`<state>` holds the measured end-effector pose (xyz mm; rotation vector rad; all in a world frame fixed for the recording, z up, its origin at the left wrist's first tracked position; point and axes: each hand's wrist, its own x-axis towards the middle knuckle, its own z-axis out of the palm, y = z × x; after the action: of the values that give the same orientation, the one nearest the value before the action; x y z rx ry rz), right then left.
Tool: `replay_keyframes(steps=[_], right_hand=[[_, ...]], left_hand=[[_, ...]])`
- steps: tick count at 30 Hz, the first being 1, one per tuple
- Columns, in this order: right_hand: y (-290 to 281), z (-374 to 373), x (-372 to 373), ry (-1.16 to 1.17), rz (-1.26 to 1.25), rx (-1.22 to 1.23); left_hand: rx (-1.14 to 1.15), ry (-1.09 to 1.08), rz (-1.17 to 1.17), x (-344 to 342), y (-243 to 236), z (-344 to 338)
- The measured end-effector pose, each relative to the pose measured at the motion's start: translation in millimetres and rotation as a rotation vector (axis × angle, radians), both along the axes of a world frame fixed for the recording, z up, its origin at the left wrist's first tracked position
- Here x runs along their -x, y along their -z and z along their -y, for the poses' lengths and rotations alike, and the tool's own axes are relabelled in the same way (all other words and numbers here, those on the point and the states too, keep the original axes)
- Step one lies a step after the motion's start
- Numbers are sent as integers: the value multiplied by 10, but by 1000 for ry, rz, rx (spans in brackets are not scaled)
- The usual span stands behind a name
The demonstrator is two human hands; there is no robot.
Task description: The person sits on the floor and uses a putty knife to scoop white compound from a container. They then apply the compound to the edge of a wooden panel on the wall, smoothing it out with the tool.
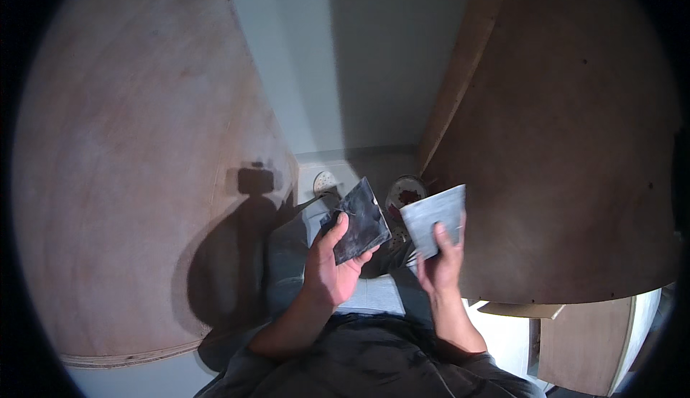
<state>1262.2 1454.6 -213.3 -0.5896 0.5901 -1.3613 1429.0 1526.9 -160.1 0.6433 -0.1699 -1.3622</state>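
Observation:
My left hand (pixel 330 263) is closed on a dark, flat, roughly square pad (pixel 363 227) with scuffed edges, its thumb lying across the face. To the right, my right hand (pixel 444 267) grips a thin light-grey rectangular sheet (pixel 424 215), thumb in front and the other fingers mostly hidden behind. Pad and sheet are held up side by side in front of my body, a small gap apart. What the sheet is made of I cannot tell.
A large reddish-brown wooden panel (pixel 129 168) rises on the left, and a darker curved one (pixel 568 139) on the right. Between them stands a pale wall (pixel 287 60). A round container (pixel 407 188) with something red in it sits on the floor near my perforated shoe (pixel 325 182).

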Motion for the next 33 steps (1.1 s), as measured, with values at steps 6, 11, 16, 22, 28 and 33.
replay_keyframes(steps=[6, 11, 16, 22, 28, 33], right_hand=[[-109, 138, 150, 112, -438, 307], [-289, 21, 123, -15, -1119, 1087], [-240, -252, -269, -112, -1245, 1182], [-138, -197, -279, -44, -1184, 1141], [-401, 266, -243, 225, -1061, 911], [-232, -24, -97, 310, -825, 1235]], left_hand=[[-45, -126, 180, -52, 89, -25], [19, -582, 919, -40, 227, 32], [56, -650, 1068, -171, 333, 13], [-155, -344, 1232, -59, 58, -62], [-69, -227, 1193, 36, 430, -126], [20, 12, -192, -287, 487, 66]])
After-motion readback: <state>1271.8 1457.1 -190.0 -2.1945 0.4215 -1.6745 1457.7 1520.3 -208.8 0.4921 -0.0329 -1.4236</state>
